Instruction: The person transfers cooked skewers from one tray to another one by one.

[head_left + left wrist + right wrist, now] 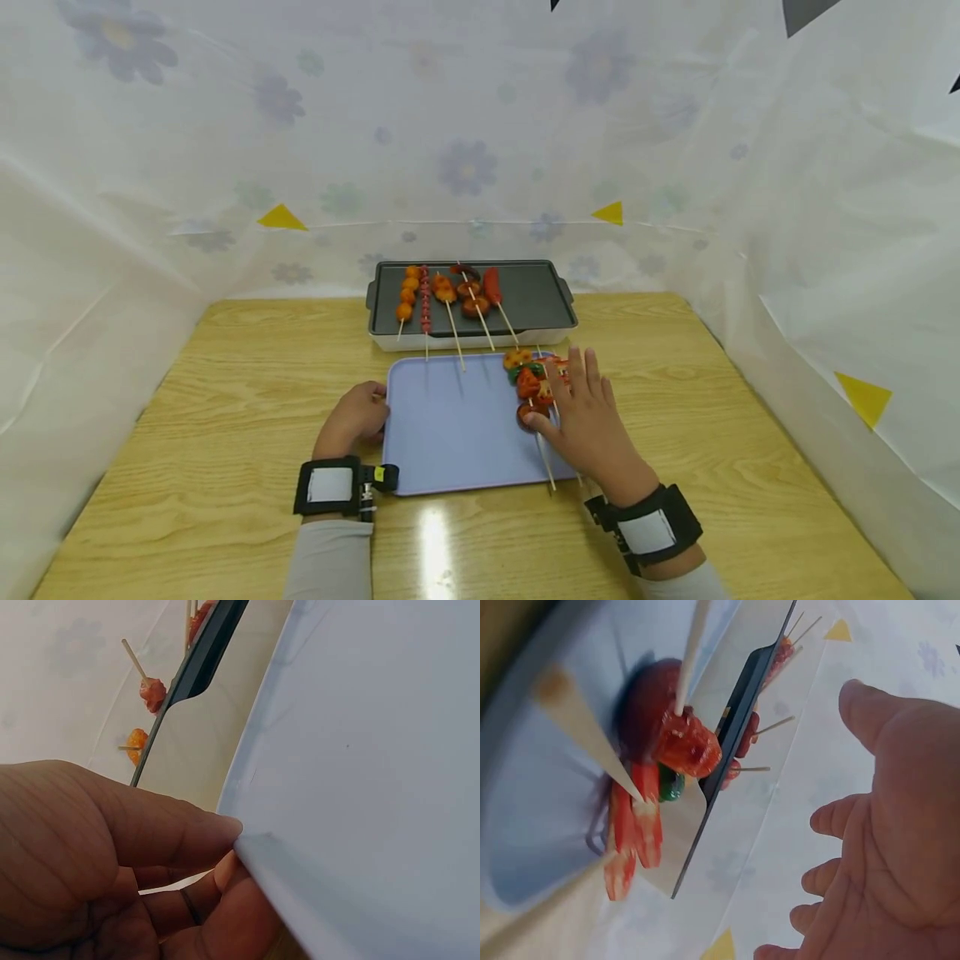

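Note:
A pale blue-lilac tray (450, 433) lies on the table in the head view. My left hand (362, 414) pinches its left edge, thumb on top and fingers beneath, as the left wrist view shows at the tray's rim (259, 859). Over the tray's right side, my right hand (588, 421) is held with fingers spread and straight, gripping nothing. Below and beside it lie food skewers, one with a round brown piece and red-orange chunks (528, 383). Red-and-white crab sticks (646, 825) and a green piece (672, 784) show in the right wrist view.
Behind the tray stands a dark grill plate (532, 292) on a white base. Several skewers lie on it, among them orange balls (406, 310) and a red sausage (492, 285), their sticks jutting over the front edge. Whitish flowered sheeting (465, 167) encloses the wooden table (262, 375).

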